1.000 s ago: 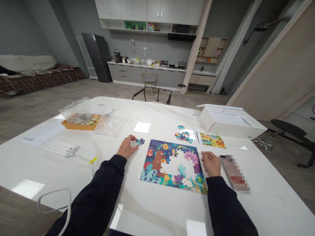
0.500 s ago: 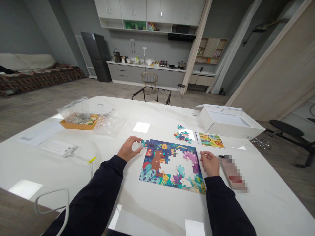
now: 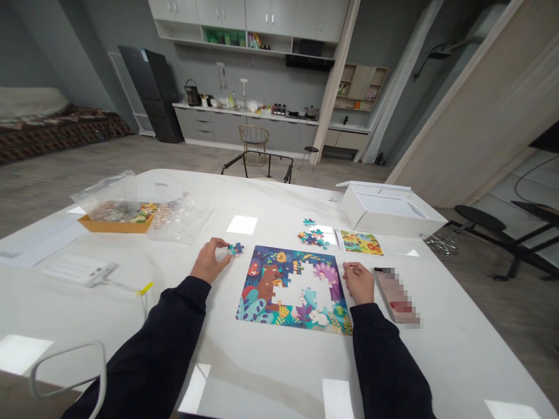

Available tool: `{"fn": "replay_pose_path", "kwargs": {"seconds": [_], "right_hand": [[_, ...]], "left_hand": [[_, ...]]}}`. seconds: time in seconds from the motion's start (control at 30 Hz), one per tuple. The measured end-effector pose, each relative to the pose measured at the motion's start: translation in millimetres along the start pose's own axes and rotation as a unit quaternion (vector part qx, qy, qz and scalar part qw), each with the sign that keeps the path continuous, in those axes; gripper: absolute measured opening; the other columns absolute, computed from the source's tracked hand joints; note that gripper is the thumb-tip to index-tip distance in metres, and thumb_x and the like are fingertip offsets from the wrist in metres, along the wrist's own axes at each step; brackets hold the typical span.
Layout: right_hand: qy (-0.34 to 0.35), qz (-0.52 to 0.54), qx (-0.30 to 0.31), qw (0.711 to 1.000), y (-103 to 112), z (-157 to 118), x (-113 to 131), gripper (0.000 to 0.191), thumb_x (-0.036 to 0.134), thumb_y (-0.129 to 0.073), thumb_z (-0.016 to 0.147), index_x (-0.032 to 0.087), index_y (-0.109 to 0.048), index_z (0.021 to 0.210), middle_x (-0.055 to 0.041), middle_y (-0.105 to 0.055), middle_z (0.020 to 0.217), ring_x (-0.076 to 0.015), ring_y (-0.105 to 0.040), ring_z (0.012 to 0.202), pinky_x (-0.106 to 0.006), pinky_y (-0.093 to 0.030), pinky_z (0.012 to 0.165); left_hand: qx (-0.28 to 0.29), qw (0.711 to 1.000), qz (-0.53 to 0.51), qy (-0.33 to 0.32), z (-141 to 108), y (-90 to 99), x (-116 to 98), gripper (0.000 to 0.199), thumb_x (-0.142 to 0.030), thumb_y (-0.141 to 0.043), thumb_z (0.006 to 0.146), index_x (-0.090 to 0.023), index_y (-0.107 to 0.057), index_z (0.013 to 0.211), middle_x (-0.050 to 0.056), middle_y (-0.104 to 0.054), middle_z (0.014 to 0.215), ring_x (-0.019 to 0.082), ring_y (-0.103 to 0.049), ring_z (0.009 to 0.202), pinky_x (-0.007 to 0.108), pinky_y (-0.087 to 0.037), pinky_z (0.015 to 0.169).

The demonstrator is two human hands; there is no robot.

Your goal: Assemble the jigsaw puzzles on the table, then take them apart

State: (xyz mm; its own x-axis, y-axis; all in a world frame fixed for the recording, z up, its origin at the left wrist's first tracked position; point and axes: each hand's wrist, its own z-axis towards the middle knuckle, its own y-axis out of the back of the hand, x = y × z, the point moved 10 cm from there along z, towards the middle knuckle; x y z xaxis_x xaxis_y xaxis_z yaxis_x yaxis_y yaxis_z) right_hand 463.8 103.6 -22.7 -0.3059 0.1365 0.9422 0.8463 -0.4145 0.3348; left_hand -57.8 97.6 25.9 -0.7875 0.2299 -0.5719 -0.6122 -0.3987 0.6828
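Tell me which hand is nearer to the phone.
Right. The right hand is just left of the phone, by the right edge of the puzzle. The left hand is farther off, past the opposite edge, pinching loose pieces.

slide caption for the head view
Left hand holding a jigsaw bit, right hand beside the unfinished puzzle

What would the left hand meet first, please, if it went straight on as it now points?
Beyond the small pieces in its fingers, the left hand would likely meet the large puzzle, though depth is unclear.
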Motion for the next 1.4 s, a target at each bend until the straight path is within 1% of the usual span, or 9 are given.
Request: {"fn": "replay_pose_path", "kwargs": {"seconds": [0.13, 0.27, 0.53, 0.63, 0.77, 0.93, 1.0, 1.17, 1.4], "right_hand": [[0.004, -0.005, -0.002, 1.000, 0, 0, 0, 0.042, 0.060, -0.068, 0.076, 0.018, -0.063, 0.084, 0.0003, -0.063, 0.055, -0.0116, -0.046, 0.034, -0.020, -0.029, 0.027], [0.002, 0.004, -0.004, 1.000, 0, -2, 2, 0.040, 0.058, -0.068, 0.076, 0.019, -0.062, 0.083, 0.0013, -0.062, 0.055, -0.0108, -0.045, 0.034, -0.020, -0.029, 0.027], [-0.001, 0.016, -0.005, 1.000, -1, -3, 3, 0.039, 0.057, -0.069, 0.076, 0.019, -0.063, 0.082, 0.0009, -0.062, 0.054, -0.0111, -0.044, 0.033, -0.021, -0.029, 0.028], [0.003, 0.014, -0.004, 1.000, -1, -2, 3, 0.040, 0.058, -0.068, 0.076, 0.019, -0.063, 0.082, -0.0001, -0.063, 0.054, -0.0114, -0.045, 0.034, -0.021, -0.029, 0.028], [0.004, 0.005, -0.003, 1.000, -1, -1, 2, 0.041, 0.058, -0.068, 0.076, 0.018, -0.064, 0.083, -0.0011, -0.064, 0.056, -0.0119, -0.046, 0.035, -0.021, -0.029, 0.028], [0.001, -0.001, -0.001, 1.000, -1, -2, 2, 0.042, 0.057, -0.069, 0.076, 0.017, -0.065, 0.084, -0.0021, -0.064, 0.057, -0.0119, -0.047, 0.036, -0.020, -0.030, 0.028], [-0.002, -0.006, -0.001, 1.000, 0, -2, 2, 0.041, 0.057, -0.069, 0.076, 0.017, -0.065, 0.085, -0.0017, -0.064, 0.058, -0.0118, -0.047, 0.036, -0.020, -0.030, 0.028], [0.000, -0.018, -0.002, 1.000, 0, 0, 1, 0.042, 0.058, -0.068, 0.076, 0.018, -0.065, 0.085, -0.0012, -0.065, 0.058, -0.0118, -0.047, 0.036, -0.021, -0.030, 0.028], [0.002, -0.006, -0.001, 1.000, 0, 1, -1, 0.041, 0.058, -0.068, 0.076, 0.018, -0.065, 0.086, -0.0010, -0.064, 0.058, -0.0124, -0.047, 0.036, -0.021, -0.030, 0.028]], "left_hand": [[0.035, 0.999, 0.016, 0.033, 0, -9.5, 17, 0.037, -0.040, -0.068, 0.080, -0.024, -0.052, 0.110, 0.007, -0.073, 0.111, 0.027, -0.066, 0.107, 0.042, -0.052, 0.097], [0.036, 0.998, 0.031, 0.032, 0, -10.2, 16, 0.044, -0.044, -0.069, 0.079, -0.024, -0.053, 0.115, 0.007, -0.072, 0.116, 0.029, -0.065, 0.109, 0.044, -0.051, 0.098], [0.031, 0.999, 0.014, 0.040, 1, -8.2, 17, 0.041, -0.049, -0.072, 0.078, -0.024, -0.053, 0.105, 0.006, -0.074, 0.106, 0.027, -0.068, 0.102, 0.043, -0.054, 0.093], [0.017, 1.000, 0.006, -0.008, 1, -1.8, -4, 0.039, -0.049, -0.073, 0.080, -0.024, -0.057, 0.105, 0.005, -0.073, 0.106, 0.026, -0.068, 0.101, 0.042, -0.054, 0.093], [-0.016, 0.994, -0.013, -0.110, -7, 8.0, -62, 0.034, -0.043, -0.074, 0.085, -0.024, -0.059, 0.109, 0.006, -0.071, 0.109, 0.026, -0.068, 0.105, 0.044, -0.053, 0.098], [-0.011, 0.981, -0.080, -0.178, -24, 0.5, -118, 0.035, -0.029, -0.076, 0.084, -0.024, -0.053, 0.109, 0.007, -0.072, 0.110, 0.026, -0.068, 0.108, 0.045, -0.056, 0.096], [-0.007, 0.978, -0.095, -0.184, -27, -3.7, -126, 0.037, -0.025, -0.076, 0.083, -0.024, -0.052, 0.111, 0.007, -0.072, 0.111, 0.025, -0.069, 0.107, 0.046, -0.056, 0.096], [-0.013, 0.977, -0.116, -0.179, -28, -4.6, -124, 0.042, -0.022, -0.077, 0.081, -0.025, -0.049, 0.112, 0.008, -0.070, 0.111, 0.025, -0.070, 0.106, 0.047, -0.058, 0.095], [-0.001, 0.975, -0.105, -0.194, -28, -4.1, -129, 0.035, -0.020, -0.076, 0.082, -0.024, -0.050, 0.105, 0.007, -0.073, 0.109, 0.025, -0.069, 0.106, 0.045, -0.055, 0.095]]}}
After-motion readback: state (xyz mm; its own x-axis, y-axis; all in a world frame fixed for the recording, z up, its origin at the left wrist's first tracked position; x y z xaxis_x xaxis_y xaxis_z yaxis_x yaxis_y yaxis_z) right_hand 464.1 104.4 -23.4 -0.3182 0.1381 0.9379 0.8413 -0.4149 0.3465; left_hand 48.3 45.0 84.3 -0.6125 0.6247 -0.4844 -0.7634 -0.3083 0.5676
